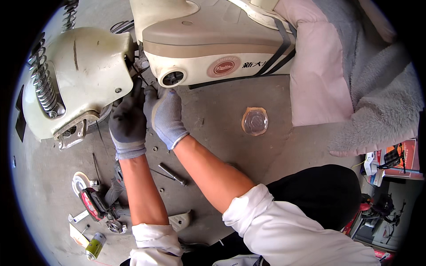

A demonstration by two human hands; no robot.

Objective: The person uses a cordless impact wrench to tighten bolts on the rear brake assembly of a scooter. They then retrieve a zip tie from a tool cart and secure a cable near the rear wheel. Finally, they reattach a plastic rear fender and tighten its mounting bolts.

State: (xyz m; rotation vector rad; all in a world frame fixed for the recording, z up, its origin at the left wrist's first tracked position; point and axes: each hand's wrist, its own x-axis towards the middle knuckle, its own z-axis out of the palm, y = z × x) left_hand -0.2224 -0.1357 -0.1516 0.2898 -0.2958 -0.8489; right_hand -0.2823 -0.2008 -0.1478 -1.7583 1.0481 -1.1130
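Note:
My left hand (128, 119), in a grey glove with a dark palm, reaches up beside the cream rear fender (77, 88), which carries a coiled shock absorber (44, 84). My right hand (165, 113), in a grey-blue glove, is raised next to it, just below a round opening (173, 78) in the cream-and-tan scooter body (213, 40). Both hands have their fingers bent and pressed in at the gap between fender and body, where dark cables hang; what they grip is hidden. A long bolt (172, 174) and small nuts lie on the floor below my hands.
A power tool (95, 204), a spray can (95, 246), a metal bracket (179, 221) and other parts lie on the grey concrete floor (222, 119) at the lower left. A small clear dish (255, 120) rests right of centre. Pink-and-grey quilted covers (319, 88) hang at the right, with boxes (410, 157) below.

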